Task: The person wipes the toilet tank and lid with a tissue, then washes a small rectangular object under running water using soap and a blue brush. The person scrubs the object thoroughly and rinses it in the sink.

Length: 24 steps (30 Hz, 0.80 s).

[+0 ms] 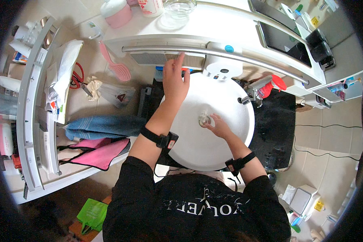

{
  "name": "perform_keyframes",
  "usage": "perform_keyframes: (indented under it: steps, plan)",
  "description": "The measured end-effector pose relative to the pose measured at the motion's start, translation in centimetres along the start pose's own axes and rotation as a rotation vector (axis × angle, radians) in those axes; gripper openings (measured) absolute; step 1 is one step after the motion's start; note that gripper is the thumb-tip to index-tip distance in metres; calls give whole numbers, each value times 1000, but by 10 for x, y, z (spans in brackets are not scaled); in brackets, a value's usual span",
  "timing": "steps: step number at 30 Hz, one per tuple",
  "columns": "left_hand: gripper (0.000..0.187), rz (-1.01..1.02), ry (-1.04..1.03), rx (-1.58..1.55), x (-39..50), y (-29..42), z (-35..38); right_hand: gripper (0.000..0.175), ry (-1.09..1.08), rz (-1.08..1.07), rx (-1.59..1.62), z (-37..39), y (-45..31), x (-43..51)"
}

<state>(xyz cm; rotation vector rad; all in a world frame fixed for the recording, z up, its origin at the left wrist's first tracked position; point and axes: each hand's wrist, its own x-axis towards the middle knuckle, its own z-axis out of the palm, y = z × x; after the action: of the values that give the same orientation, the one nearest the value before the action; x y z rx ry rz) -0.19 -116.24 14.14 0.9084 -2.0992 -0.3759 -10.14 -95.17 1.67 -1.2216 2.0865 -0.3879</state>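
Observation:
My left hand [176, 80] is raised over the far left rim of a round white washbasin [187, 145]. Its fingers are apart, with one fingertip reaching up to a horizontal metal rail [157, 49] and louvred panels [189, 61] behind it; whether it touches them is unclear. I see nothing held in that hand. Down in the basin, my right hand [220, 126] has its thumb and fingers spread beside the drain [204, 121]. Something clear and shiny [204, 113] shows at the drain, close to the fingertips; I cannot tell what it is or whether the hand grips it.
A chrome faucet [245, 99] and a red-topped bottle [267, 87] stand at right on the black countertop [275, 130]. A white dispenser [224, 62] hangs behind the basin. Scissors [77, 78], a pink hairbrush [119, 69] and a blue towel [103, 125] hang at left.

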Motion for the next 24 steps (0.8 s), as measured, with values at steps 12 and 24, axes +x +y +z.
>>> perform_keyframes:
  steps: [12,24]
  plan:
    - [38,-25,-112,-20,7,-7,-10,48,148,-11,366,-1,-28,3]
    - [50,-633,101,-828,-33,-22,2,38,235,22,1051,-34,-80,39]
